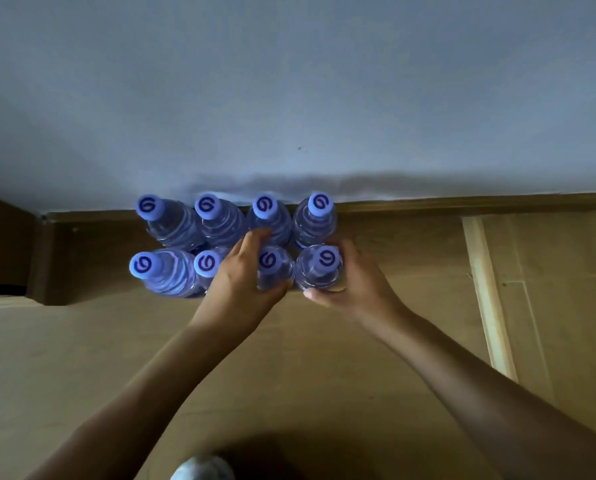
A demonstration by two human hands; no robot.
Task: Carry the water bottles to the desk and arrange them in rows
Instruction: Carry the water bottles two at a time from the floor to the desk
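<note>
Now at the arranging step. Eight water bottles (220,220) stand upright in two rows of four at the desk's (393,341) far edge, against the wall (289,81). Left hand (241,282) curls round the third bottle of the near row (272,268); right hand (355,289) wraps the fourth bottle (320,271). Both bottles look seated on the desk. Next, likely: nudge them flush with their neighbours, then release without tipping any.

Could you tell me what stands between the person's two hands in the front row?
In the head view, two capped bottles: the left hand holds one, the right hand the other.
</note>
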